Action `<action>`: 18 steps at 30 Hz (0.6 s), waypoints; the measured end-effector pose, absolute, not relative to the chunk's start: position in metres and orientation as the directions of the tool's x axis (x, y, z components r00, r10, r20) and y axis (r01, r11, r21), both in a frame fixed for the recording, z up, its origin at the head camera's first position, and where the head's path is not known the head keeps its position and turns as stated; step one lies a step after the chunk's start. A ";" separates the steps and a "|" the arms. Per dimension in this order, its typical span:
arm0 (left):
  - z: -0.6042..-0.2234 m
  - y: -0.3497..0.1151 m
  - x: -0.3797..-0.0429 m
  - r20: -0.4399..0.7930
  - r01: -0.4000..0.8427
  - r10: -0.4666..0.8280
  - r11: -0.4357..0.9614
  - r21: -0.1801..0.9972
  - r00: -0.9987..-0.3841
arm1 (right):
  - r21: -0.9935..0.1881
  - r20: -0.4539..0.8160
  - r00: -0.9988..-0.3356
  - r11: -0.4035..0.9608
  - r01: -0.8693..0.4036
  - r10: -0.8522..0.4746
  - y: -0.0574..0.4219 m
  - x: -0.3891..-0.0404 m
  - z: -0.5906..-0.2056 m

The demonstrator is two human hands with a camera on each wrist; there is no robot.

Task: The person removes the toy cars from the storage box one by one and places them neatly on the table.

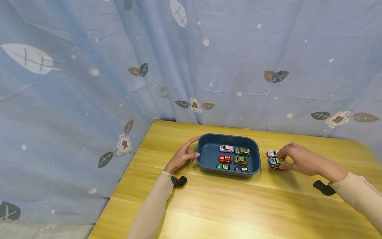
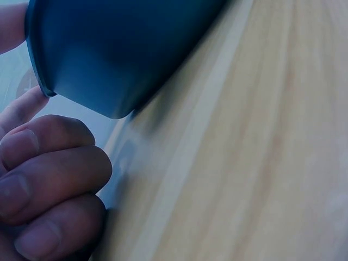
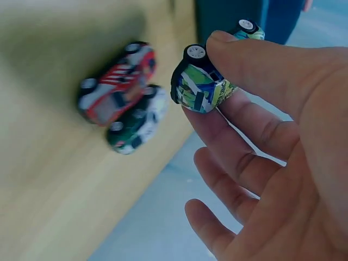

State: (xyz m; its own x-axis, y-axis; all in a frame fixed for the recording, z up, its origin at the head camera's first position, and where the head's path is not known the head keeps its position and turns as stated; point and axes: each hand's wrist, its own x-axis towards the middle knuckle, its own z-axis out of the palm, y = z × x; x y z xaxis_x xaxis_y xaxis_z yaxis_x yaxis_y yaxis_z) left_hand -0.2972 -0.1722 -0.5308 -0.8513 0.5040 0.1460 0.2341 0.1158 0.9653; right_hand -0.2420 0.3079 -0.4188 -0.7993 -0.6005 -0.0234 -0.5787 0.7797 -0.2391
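My right hand (image 1: 301,161) pinches a green-and-blue patterned toy car (image 3: 204,87) between thumb and fingers, just right of the blue bin (image 1: 228,173). In the right wrist view, a red toy car (image 3: 119,84) and a dark green and white one (image 3: 138,119) lie side by side on the table below the held car. A whitish toy car (image 1: 272,153) shows beside my fingers in the head view. My left hand (image 1: 182,156) is at the bin's left end, its straight forefinger and thumb touching the rim; the other fingers are folded below, clear of the wall.
Inside the bin, several toy cars stand in two columns, including a red car (image 1: 225,159), a white car (image 1: 226,149) and an olive car (image 1: 240,161). The wooden table (image 1: 209,205) meets a blue patterned curtain (image 1: 226,66) at its back and left edges.
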 end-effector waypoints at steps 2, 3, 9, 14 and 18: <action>-0.532 -0.171 -0.297 0.149 0.236 0.506 0.111 0.965 -0.850 | -0.238 -0.028 -0.803 0.784 -0.573 -0.596 0.313 -0.237 -0.424; -0.532 -0.170 -0.297 0.150 0.236 0.508 0.110 0.965 -0.848 | -0.237 -0.033 -0.803 0.786 -0.572 -0.594 0.315 -0.234 -0.427; -0.532 -0.171 -0.294 0.138 0.227 0.505 0.117 0.967 -0.852 | -0.233 -0.018 -0.801 0.782 -0.579 -0.599 0.322 -0.220 -0.442; -0.530 -0.172 -0.295 0.139 0.224 0.500 0.114 0.968 -0.855 | -0.182 0.062 -0.788 0.769 -0.612 -0.613 0.325 -0.215 -0.451; -0.530 -0.172 -0.296 0.146 0.233 0.500 0.117 0.965 -0.854 | -0.134 0.118 -0.774 0.762 -0.633 -0.622 0.325 -0.214 -0.456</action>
State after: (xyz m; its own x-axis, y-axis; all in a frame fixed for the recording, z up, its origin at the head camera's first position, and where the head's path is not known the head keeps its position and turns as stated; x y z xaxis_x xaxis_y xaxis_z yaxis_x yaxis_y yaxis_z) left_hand -0.2957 -0.1722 -0.5305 -0.8536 0.5001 0.1457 0.2334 0.1171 0.9653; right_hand -0.2143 0.3250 -0.4557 -0.7738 -0.6224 0.1176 -0.6334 0.7622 -0.1335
